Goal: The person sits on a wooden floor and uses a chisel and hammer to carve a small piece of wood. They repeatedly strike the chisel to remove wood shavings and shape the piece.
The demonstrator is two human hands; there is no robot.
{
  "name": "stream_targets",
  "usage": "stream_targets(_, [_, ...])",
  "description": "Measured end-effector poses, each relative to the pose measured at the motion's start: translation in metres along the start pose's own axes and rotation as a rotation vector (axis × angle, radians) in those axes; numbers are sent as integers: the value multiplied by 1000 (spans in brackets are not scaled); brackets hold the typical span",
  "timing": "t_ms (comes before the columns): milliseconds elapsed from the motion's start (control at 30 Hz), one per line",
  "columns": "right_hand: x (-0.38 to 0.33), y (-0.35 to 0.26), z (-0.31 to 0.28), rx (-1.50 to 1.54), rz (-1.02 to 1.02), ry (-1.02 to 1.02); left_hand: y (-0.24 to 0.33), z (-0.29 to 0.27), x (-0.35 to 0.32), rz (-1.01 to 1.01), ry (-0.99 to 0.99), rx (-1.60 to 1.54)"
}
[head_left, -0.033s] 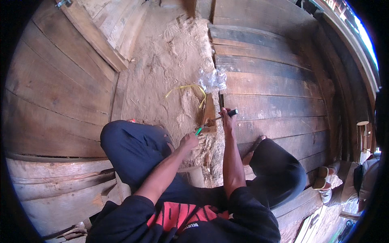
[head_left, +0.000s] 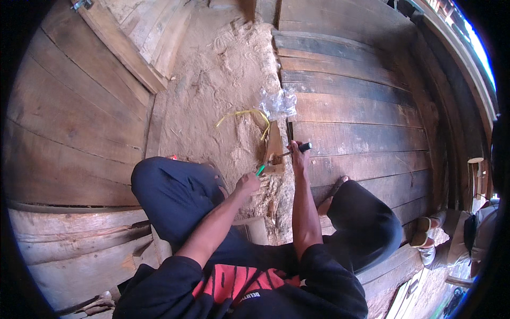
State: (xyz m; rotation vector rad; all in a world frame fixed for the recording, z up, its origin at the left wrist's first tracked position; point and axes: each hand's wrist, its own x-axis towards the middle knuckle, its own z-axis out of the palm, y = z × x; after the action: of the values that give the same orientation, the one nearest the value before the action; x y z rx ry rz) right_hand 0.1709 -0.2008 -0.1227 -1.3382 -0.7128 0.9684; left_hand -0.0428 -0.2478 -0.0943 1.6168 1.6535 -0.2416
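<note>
My left hand (head_left: 248, 183) is closed around a tool with a green handle (head_left: 260, 170); its far end points at a narrow piece of brown wood (head_left: 274, 139). In my right hand (head_left: 298, 154) is a tool with a black handle end (head_left: 305, 147). Its thin shaft runs left to a dark spot in the wood, where the two tools come close together. Their exact kinds are too small to make out. The wood piece lies lengthwise on a rough, pale timber ledge (head_left: 276, 199) between my knees.
Beyond the wood piece lie a clear plastic bag (head_left: 278, 103) and a yellow strip (head_left: 241, 112). Dusty ground (head_left: 202, 101) stretches left, dark planks (head_left: 361, 135) right. A wooden panel (head_left: 74, 127) stands at the left. Another person's feet (head_left: 423, 236) show at the lower right.
</note>
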Motion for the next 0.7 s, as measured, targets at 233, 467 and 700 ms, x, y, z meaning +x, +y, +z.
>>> stream_targets(233, [7,9,-3,53,34,122,3,-1,14,-62,77,-64])
stream_targets(467, [6,4,7,87,184,254,1,-9,15,-21,35,-113])
stream_targets(700, [0,14,13,6,152,63,8,-18,13,-37,43,-134])
